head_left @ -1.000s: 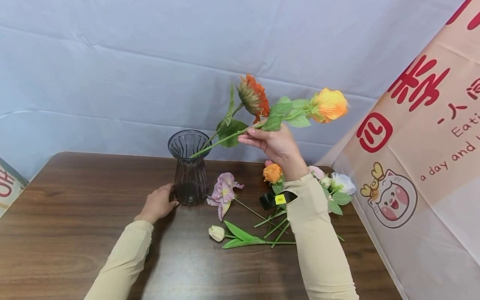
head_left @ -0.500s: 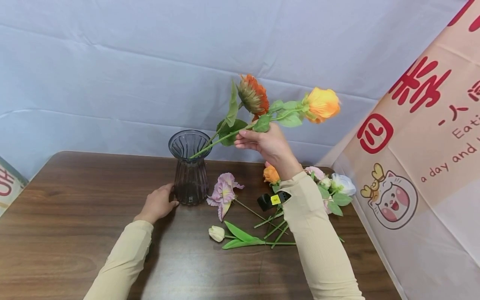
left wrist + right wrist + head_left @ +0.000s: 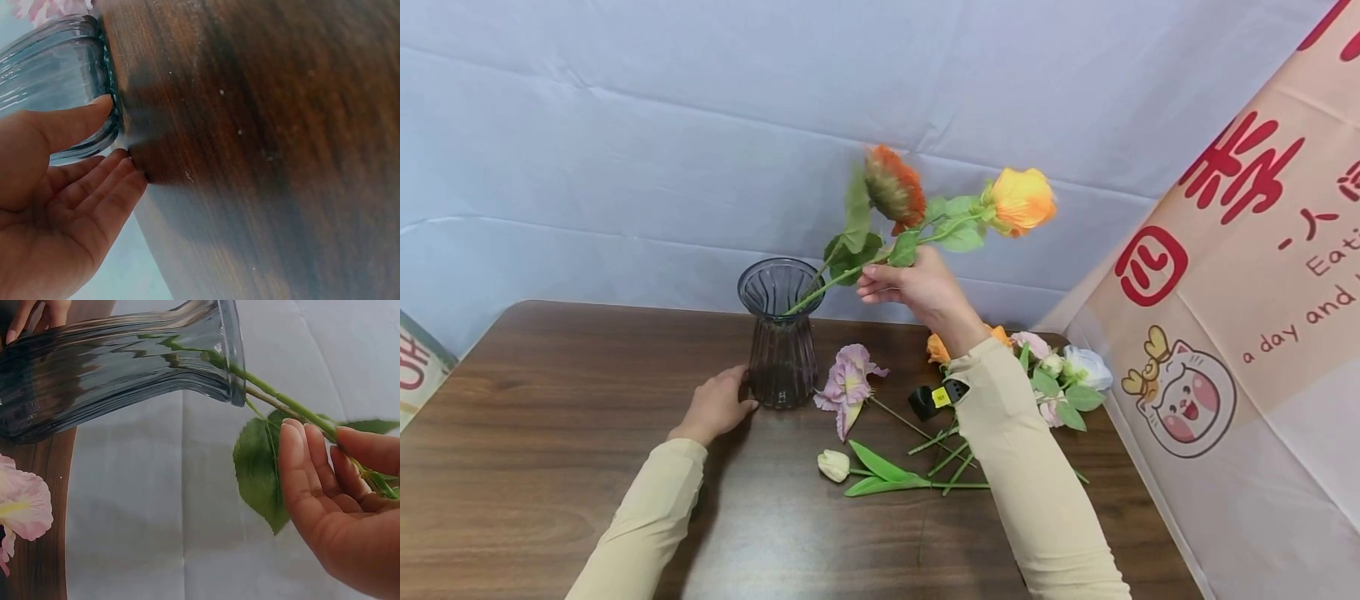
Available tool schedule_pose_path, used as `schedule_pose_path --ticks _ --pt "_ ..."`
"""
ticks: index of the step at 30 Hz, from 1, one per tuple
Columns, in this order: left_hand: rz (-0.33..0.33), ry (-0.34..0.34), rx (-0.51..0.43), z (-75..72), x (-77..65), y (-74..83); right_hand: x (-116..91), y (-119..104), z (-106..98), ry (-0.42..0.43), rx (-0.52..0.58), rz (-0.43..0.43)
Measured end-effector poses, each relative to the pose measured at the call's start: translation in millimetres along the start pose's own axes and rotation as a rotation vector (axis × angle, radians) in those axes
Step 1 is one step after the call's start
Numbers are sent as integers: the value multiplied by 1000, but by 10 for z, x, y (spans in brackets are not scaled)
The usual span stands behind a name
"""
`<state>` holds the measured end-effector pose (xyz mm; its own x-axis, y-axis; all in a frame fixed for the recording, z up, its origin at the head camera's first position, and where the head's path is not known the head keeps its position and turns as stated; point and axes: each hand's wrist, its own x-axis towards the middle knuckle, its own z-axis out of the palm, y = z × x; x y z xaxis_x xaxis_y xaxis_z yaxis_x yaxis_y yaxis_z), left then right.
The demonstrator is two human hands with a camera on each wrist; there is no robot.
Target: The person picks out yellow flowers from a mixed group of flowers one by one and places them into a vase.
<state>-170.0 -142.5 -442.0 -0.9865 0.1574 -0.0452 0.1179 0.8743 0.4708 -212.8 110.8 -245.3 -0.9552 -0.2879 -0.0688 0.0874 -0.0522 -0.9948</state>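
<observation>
A ribbed grey glass vase (image 3: 782, 358) stands upright near the table's back edge. At its lower left side is my left hand (image 3: 718, 406), thumb touching the glass and fingers fairly straight in the left wrist view. My right hand (image 3: 913, 287) pinches the green stem of a yellow-orange rose (image 3: 1021, 202) between thumb and fingers. The rose leans right, its stem end inside the vase mouth. Beside it an orange many-petalled flower (image 3: 895, 190) with broad leaves also leans out of the vase. Both stems (image 3: 275, 394) pass the rim in the right wrist view.
A purple flower (image 3: 850, 382) lies right of the vase, with a white tulip (image 3: 833, 466) nearer. Behind my right forearm are orange, pink and pale blue flowers (image 3: 1086, 367) and crossing stems. A white cloth (image 3: 662, 167) hangs behind the table; a printed banner (image 3: 1262, 317) is at the right.
My right hand has moved left and slightly down with the rose, whose head comes nearer the vase. The orange flower has shifted a little left. My left hand and the vase stay put.
</observation>
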Motion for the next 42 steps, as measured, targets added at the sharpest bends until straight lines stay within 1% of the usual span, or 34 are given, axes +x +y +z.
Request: schedule_pose_path --ticks 6,13,21,27,33,36,42 --pt "-2 -2 -4 15 11 -8 47 46 58 -19 -50 2" --pt "-1 7 -5 15 13 -9 103 103 138 -13 -94 46" --pt "5 6 -17 17 8 -16 140 197 219 -14 -136 53" --pt "3 6 -19 -2 0 0 145 270 276 -47 -157 56" --pt "7 5 -10 1 0 -4 137 292 310 -101 -240 125" --pt "9 8 -9 1 2 -5 131 294 313 -117 -270 145" --pt "-1 6 -11 -23 -15 20 129 309 269 -127 -299 147"
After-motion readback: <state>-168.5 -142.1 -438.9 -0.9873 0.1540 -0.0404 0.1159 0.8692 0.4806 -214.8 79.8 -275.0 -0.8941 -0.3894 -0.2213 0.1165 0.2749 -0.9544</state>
